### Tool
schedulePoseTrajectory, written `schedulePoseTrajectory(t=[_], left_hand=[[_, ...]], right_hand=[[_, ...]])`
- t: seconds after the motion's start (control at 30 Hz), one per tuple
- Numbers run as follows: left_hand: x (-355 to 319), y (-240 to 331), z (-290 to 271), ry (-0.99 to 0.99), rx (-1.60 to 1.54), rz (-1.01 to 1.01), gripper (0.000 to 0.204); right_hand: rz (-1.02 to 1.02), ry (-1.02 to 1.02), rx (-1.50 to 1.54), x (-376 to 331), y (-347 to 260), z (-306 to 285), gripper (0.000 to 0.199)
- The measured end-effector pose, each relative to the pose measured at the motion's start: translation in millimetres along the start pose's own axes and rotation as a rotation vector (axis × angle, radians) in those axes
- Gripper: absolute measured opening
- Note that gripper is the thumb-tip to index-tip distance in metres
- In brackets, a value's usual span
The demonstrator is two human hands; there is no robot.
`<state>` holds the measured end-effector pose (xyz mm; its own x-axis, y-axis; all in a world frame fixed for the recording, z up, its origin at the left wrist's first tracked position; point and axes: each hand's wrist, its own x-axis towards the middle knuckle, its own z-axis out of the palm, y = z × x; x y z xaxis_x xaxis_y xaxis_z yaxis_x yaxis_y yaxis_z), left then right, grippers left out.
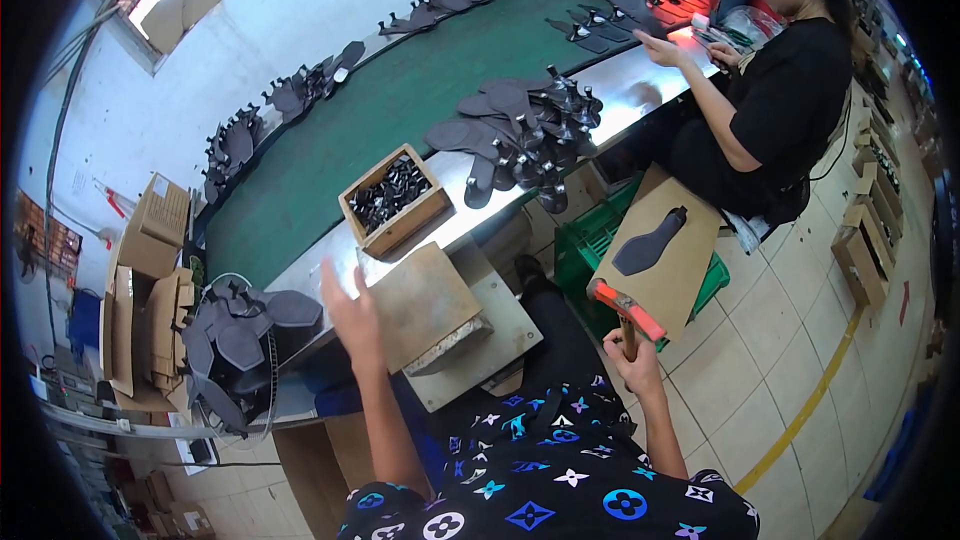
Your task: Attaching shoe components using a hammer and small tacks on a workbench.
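My left hand (pixel 352 318) is raised beside the left edge of a square flat-topped block (pixel 425 300), its fingers apart and slightly blurred, with nothing visible in them. The block rests on a pale metal plate (pixel 505 315) in front of me. On the right, my right hand (pixel 637 368) is closed round the handle of a hammer with an orange-red head (pixel 628 308). Beyond the block stands a wooden box (pixel 432 206) full of small black heel pieces (pixel 392 194). One dark grey shoe sole with a heel (pixel 650 243) lies on a cardboard sheet (pixel 690 265) near the hammer.
A heap of heeled soles (pixel 520 130) covers the metal ledge beside a green conveyor belt (pixel 330 155). More soles (pixel 230 335) hang over at the left. A green crate (pixel 712 285) stands under the cardboard. At the right a co-worker in black (pixel 790 105) sits with hands over the ledge.
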<state>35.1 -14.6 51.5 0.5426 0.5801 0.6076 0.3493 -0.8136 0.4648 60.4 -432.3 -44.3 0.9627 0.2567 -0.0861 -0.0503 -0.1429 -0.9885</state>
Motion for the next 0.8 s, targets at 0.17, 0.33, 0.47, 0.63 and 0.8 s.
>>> schedulePoseTrajectory(t=[0.17, 0.33, 0.47, 0.63, 0.8], left_hand=[[68, 135, 136, -0.221, -0.170, 0.437, 0.068], [99, 187, 241, -0.347, -0.091, 0.367, 0.041], [100, 215, 183, -0.358, -0.086, 0.379, 0.022], [114, 146, 87, 0.046, 0.019, 0.398, 0.020], [121, 72, -4, 0.457, -0.111, 0.510, 0.036]], right_hand=[[-0.031, -0.014, 0.262, 16, -14, -6, 0.012], [-0.193, -0.067, 0.472, 27, -44, 15, 0.011], [-0.191, 0.105, 0.454, 19, -31, 4, 0.006], [-0.165, -0.009, 0.461, 31, -30, 4, 0.012], [-0.228, -0.107, 0.455, 52, -26, 26, 0.012]])
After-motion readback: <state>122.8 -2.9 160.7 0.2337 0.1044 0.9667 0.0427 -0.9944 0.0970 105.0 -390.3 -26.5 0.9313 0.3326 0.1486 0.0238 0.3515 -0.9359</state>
